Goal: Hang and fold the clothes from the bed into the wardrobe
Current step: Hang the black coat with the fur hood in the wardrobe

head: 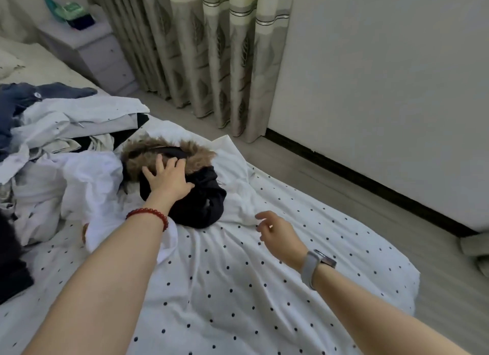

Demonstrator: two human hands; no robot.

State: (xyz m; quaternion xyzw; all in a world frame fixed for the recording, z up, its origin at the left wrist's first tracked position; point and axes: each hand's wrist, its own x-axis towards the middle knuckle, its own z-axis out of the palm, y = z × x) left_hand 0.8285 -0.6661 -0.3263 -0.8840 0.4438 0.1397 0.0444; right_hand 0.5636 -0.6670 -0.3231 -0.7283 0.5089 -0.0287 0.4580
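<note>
Left hand [169,178] lies spread on black fur-trimmed coat [201,204]; right hand [277,234] hovers relaxed.

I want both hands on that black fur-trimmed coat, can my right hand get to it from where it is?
Probably yes: the right hand hovers open beside the black coat, nothing between them.

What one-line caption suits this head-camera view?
Left hand rests on a fur-trimmed black coat on the dotted sheet; right hand hovers open.
</note>
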